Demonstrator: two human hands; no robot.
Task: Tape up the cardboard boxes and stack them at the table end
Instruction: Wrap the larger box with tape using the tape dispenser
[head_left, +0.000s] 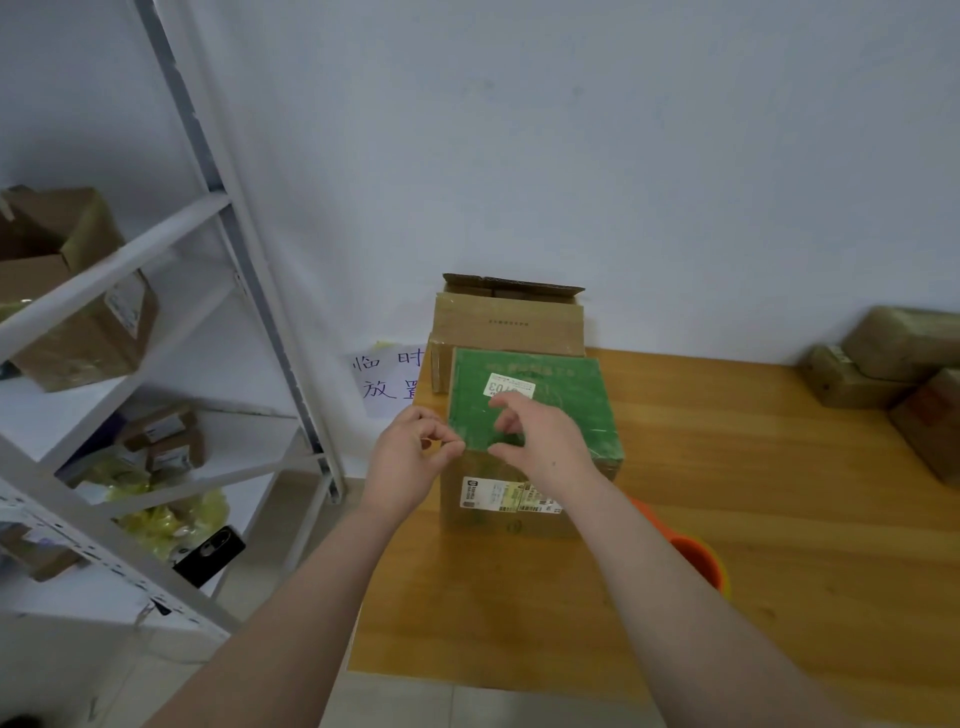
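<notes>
The left grip (410, 452) pinches at the near-left corner of the green box (550, 400), holding what I cannot tell, while the right grip (540, 441) hovers loosely curled and empty above that box, which sits on a brown box (483, 519) at the left end of the worktop (753, 519).

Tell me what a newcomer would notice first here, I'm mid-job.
Both hands meet over the green box, which is stacked on a labelled brown box at the table left end. The left hand has its fingertips pinched by the near-left corner, and the right hand curls above the top. Behind stands a second brown box, flap raised, against the wall; more brown boxes are piled at the far right.
</notes>
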